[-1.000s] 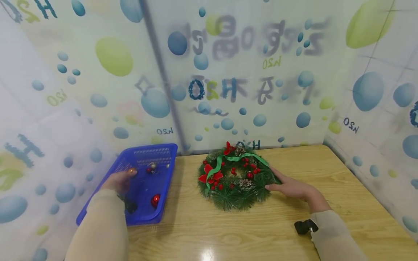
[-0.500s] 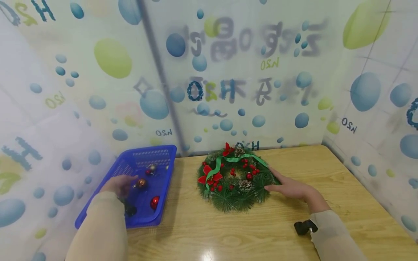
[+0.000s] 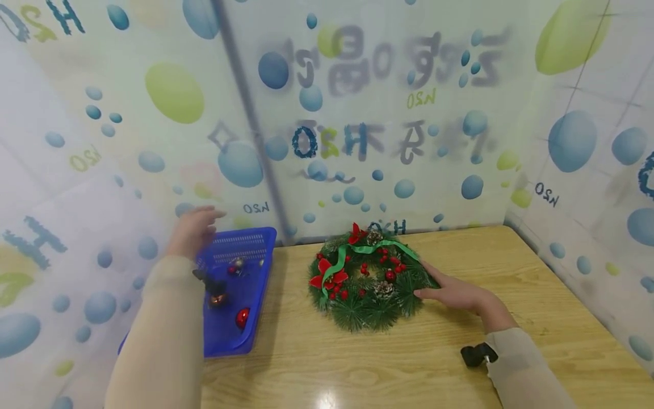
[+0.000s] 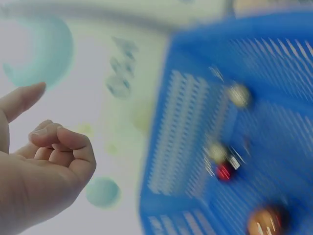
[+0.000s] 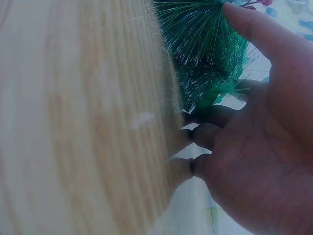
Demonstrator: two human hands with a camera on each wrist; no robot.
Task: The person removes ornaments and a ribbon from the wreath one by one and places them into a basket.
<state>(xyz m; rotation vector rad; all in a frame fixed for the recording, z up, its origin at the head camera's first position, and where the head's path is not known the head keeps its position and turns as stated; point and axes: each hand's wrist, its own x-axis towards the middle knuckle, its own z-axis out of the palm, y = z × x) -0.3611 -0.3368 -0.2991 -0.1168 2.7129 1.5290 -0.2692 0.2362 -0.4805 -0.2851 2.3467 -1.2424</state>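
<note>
A green Christmas wreath with red poinsettias, berries, pinecones and a green ribbon lies on the wooden table. At its right edge my right hand grips it, thumb on top of the needles and fingers round the outer side, fingertips down at the tabletop. My left hand is raised over the far left rim of a blue plastic basket, fingers loosely bent with nothing in them. Inside the basket lie a copper ball ornament, a shiny red ball and some small red and pale-gold balls.
Sheeting printed with blue and green drops encloses the table at the back and both sides. A black camera mount sits on the right wrist, and another on the left overlaps the basket.
My left hand let go of the copper ball, which dropped into the basket, then rose up and away toward the far left rim. My right hand and the wreath stayed put.
</note>
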